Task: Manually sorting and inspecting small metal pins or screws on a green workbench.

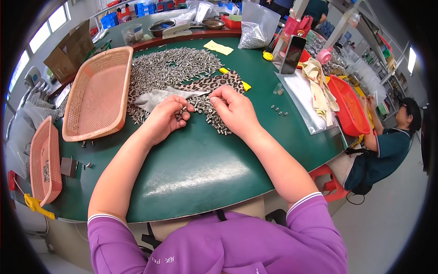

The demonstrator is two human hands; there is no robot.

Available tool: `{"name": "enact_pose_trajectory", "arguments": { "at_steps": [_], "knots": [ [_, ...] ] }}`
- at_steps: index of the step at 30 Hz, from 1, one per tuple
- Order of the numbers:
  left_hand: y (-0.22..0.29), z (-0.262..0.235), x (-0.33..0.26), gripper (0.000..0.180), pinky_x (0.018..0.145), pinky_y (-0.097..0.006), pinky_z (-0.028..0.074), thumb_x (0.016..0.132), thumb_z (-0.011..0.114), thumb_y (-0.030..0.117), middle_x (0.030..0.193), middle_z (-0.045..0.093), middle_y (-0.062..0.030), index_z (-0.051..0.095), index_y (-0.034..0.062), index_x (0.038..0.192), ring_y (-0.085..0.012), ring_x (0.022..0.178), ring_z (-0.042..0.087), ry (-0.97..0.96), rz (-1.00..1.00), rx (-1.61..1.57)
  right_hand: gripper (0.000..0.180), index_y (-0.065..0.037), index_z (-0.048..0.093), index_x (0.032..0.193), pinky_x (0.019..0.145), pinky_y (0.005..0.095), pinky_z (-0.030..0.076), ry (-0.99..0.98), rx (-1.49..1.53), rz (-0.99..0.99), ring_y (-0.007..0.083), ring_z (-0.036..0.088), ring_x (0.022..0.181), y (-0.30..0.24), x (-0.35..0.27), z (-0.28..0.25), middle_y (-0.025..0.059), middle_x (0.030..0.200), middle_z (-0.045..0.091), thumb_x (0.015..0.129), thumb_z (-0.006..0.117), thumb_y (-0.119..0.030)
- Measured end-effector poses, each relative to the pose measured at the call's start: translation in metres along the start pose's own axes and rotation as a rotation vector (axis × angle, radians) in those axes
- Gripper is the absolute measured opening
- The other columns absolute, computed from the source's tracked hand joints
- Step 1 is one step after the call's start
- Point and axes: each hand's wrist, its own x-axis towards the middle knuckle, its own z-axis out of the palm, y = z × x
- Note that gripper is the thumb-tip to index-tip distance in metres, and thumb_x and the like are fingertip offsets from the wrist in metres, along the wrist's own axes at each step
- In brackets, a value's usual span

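My left hand (165,118) is curled, palm partly up, around a few small metal cylinders (179,114). To its right, my right hand (233,109) has thumb and forefinger pressed together; whatever they pinch is too small to make out. Just below and between the hands lies a small heap of short metal cylinders (214,119). Behind them a grey cloth (157,97) and a leopard-print cloth (223,81) lie across the edge of a much larger pile of shiny metal pieces (171,66).
A large pink basket (98,93) and a smaller one (52,160) stand at the left of the green table (196,169). Farther right are an upright phone (293,55), a bag of metal parts (255,32), a beige cloth (317,86) and a red tray (349,107). A co-worker (385,146) sits at right.
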Motion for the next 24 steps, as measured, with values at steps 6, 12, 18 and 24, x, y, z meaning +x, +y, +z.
{"name": "enact_pose_trajectory", "arguments": {
  "at_steps": [6,12,18,24],
  "knots": [
    [-0.014,0.012,0.011,0.011,0.068,-0.024,0.044,0.081,0.059,0.009,0.079,0.058,-0.0014,0.058,0.0023,0.09,-0.0087,0.074,0.052,0.158,0.275,0.77,0.013,-0.007,0.058,0.092,0.064,0.0291,0.046,0.016,-0.026,-0.043,0.0174,0.059,0.069,0.006,0.0,0.004,0.0068,0.078,0.061,0.084,0.057,-0.017],
    [-0.022,0.023,0.017,0.011,0.072,-0.034,0.045,0.076,0.059,0.003,0.084,0.056,-0.0134,0.056,0.0006,0.086,-0.0271,0.079,0.056,0.181,0.433,1.037,0.014,-0.008,0.058,0.092,0.067,0.0328,0.047,0.02,-0.053,-0.071,0.023,0.061,0.075,0.004,-0.002,0.002,0.008,0.081,0.062,0.084,0.056,-0.019],
    [-0.029,0.024,0.018,0.011,0.072,-0.037,0.044,0.075,0.059,0.003,0.082,0.052,-0.0148,0.052,0.0003,0.084,-0.0318,0.081,0.053,0.191,0.647,1.224,0.014,-0.008,0.058,0.092,0.066,0.0325,0.047,-0.014,-0.049,-0.054,0.0226,0.061,0.074,0.002,-0.002,0.001,0.0082,0.08,0.062,0.084,0.055,-0.02],
    [-0.008,0.015,0.01,0.008,0.056,-0.021,0.038,0.088,0.051,0.012,0.078,0.051,0.0002,0.047,0.0062,0.093,-0.0077,0.063,0.045,0.008,0.092,0.139,0.014,-0.008,0.058,0.089,0.063,0.0345,0.047,-0.032,-0.026,-0.065,0.0241,0.061,0.071,0.001,-0.003,0.002,0.0084,0.077,0.062,0.083,0.056,-0.021]
  ]
}}
